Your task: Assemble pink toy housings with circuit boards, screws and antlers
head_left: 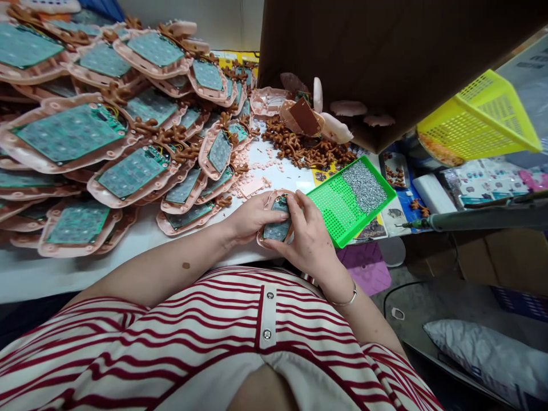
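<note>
Close in front of my body, both hands grip one pink plastic shell with a green circuit board (276, 230) set in it. My left hand (253, 217) closes on its left side, thumb lying across the board. My right hand (309, 231) wraps the right edge, with its fingertips at the top end and thumb at the bottom. The fingers partly hide the shell. Just right of my right hand is a green perforated tray (334, 212) with many small silvery screws (365, 185) heaped at its far end.
Stacked pink shells with circuit boards (68, 134) fill the left side. Brown antler-shaped parts (299, 145) lie in a pile ahead, before a large cardboard box (342, 51). At right are a yellow basket (479, 123) and a screwdriver-like tool (471, 217) jutting in.
</note>
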{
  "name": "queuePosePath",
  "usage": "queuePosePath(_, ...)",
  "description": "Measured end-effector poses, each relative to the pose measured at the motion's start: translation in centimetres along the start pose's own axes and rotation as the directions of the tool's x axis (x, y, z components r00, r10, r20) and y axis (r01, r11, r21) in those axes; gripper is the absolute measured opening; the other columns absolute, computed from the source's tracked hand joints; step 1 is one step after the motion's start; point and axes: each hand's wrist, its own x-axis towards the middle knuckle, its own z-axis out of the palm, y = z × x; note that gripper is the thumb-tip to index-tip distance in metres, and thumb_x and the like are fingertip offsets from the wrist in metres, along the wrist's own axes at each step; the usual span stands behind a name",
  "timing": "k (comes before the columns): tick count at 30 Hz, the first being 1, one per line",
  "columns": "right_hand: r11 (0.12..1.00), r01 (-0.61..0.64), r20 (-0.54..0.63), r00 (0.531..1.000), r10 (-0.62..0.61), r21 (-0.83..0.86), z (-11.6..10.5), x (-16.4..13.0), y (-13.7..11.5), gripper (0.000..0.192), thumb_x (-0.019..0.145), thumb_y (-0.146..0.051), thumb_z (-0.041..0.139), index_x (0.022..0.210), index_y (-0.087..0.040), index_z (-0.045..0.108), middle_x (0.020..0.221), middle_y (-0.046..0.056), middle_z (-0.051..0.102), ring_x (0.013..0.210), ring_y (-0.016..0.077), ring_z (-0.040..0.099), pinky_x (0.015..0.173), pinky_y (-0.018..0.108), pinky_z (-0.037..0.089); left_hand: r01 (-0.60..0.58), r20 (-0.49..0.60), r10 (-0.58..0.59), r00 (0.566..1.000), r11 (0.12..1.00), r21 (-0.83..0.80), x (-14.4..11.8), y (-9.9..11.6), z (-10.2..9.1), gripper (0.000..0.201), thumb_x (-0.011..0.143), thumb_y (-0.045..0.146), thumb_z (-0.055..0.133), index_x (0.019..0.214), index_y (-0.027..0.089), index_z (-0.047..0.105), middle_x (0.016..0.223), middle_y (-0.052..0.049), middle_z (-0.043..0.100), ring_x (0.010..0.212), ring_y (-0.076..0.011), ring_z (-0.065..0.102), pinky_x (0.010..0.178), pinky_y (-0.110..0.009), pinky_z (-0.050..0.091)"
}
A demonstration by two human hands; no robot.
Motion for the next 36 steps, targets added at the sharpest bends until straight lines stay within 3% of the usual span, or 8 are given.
queuePosePath(7,0.998,-0.03,0.027,0.999,0.028,0.063,-0.6,0.4,0.0,0.092,0.081,-0.055,0.072,0.152,-0.012,0.032,0.15,0.027,0.043,0.145,0.0394,0.041,0.113,0.061,0.047,0.04,-0.052,-0.043,0.998,0.998,-0.057,0.0,-0.1,0.3,0.036,0.066,0.014,0.079,0.101,0.015,0.069,0.087,-0.002,0.069,0.077,-0.0145,0.063,0.074,-0.026,0.049)
queuePosePath(13,0.995,-0.05,0.029,0.998,0.047,0.082,0.1,0.8,0.8,0.095,0.077,-0.048,0.079,0.152,-0.012,0.033,0.15,0.025,0.041,0.144,0.0386,0.042,0.117,0.058,0.043,0.029,-0.096,-0.039,0.995,0.994,-0.103,0.0,-0.5,0.9,0.047,0.063,0.008,0.08,0.107,0.016,0.067,0.097,-0.002,0.07,0.087,-0.0149,0.065,0.083,-0.027,0.051)
queuePosePath(17,0.968,-0.031,0.064,0.998,0.015,0.248,0.8,0.4,2.7,0.097,0.078,-0.064,0.071,0.155,-0.02,0.029,0.154,0.021,0.039,0.148,0.0362,0.038,0.12,0.06,0.039,0.048,-0.153,-0.051,0.987,0.998,-0.027,0.1,-0.9,1.1,0.045,0.061,0.011,0.08,0.103,0.015,0.065,0.085,0.0,0.069,0.076,-0.015,0.064,0.076,-0.028,0.051)
queuePosePath(22,0.922,-0.059,0.06,0.997,0.039,0.383,0.5,-1.1,4.4,0.076,0.093,-0.063,0.051,0.156,-0.025,0.032,0.159,0.016,0.035,0.152,0.0282,0.034,0.124,0.054,0.034,0.106,-0.108,-0.108,0.988,0.994,-0.02,0.3,-1.4,1.6,0.044,0.06,0.014,0.082,0.1,0.012,0.064,0.082,-0.002,0.07,0.073,-0.0161,0.064,0.068,-0.028,0.05)
queuePosePath(27,0.896,-0.098,0.051,0.995,0.085,0.433,1.0,-1.9,4.5,0.072,0.092,-0.06,0.054,0.153,-0.025,0.039,0.158,0.016,0.038,0.149,0.0305,0.037,0.117,0.053,0.045,0.121,-0.129,-0.126,0.984,0.991,-0.049,0.2,-2.3,1.8,0.043,0.059,0.014,0.083,0.098,0.012,0.065,0.082,-0.003,0.069,0.073,-0.0164,0.065,0.069,-0.028,0.051)
queuePosePath(36,0.911,-0.096,0.017,0.995,0.097,0.401,2.4,-1.8,4.7,0.075,0.089,-0.064,0.056,0.151,-0.022,0.042,0.152,0.017,0.043,0.144,0.0315,0.042,0.12,0.054,0.039,0.107,-0.119,-0.113,0.986,0.993,-0.058,0.1,-2.9,1.2,0.05,0.058,0.015,0.085,0.103,0.013,0.064,0.085,-0.002,0.069,0.077,-0.0162,0.066,0.073,-0.028,0.052)
